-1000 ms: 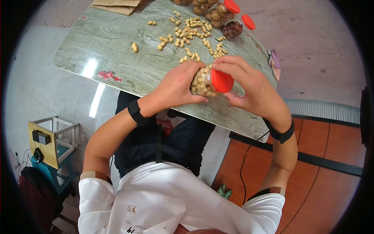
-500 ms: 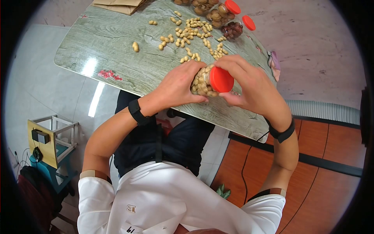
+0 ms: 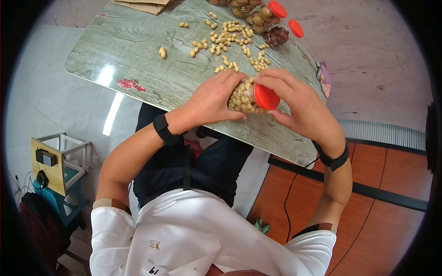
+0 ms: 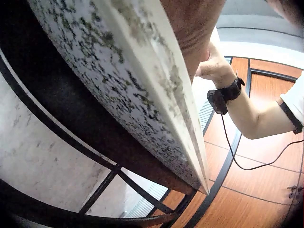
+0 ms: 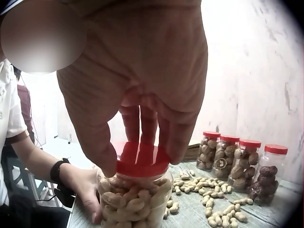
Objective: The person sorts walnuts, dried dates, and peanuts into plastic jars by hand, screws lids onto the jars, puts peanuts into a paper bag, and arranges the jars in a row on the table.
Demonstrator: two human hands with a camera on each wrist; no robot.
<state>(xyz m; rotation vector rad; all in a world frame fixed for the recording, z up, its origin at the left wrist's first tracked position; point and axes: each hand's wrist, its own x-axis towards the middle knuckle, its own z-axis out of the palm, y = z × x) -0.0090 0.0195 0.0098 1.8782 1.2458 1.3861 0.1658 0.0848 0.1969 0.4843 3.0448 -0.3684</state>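
A clear jar of unshelled peanuts stands near the table's front edge, topped by a red lid. My left hand holds the jar's body from the left side, thumb in front and fingers behind. From above, my right hand grips the lid, its thumb and fingertips spread around the rim. The right wrist view shows this closely: the lid sits on the jar's mouth between thumb and fingers. In the left wrist view the table's edge hides the jar.
Loose peanuts lie scattered behind the jar. Several red-lidded jars stand at the back right, holding walnuts and dark red dates. A brown paper bag lies at the table's far edge. A cable hangs from my right wrist.
The right hand's thumb and fingers have shifted slightly around the lid. The left hand keeps its hold on the jar, which stays in nearly the same place.
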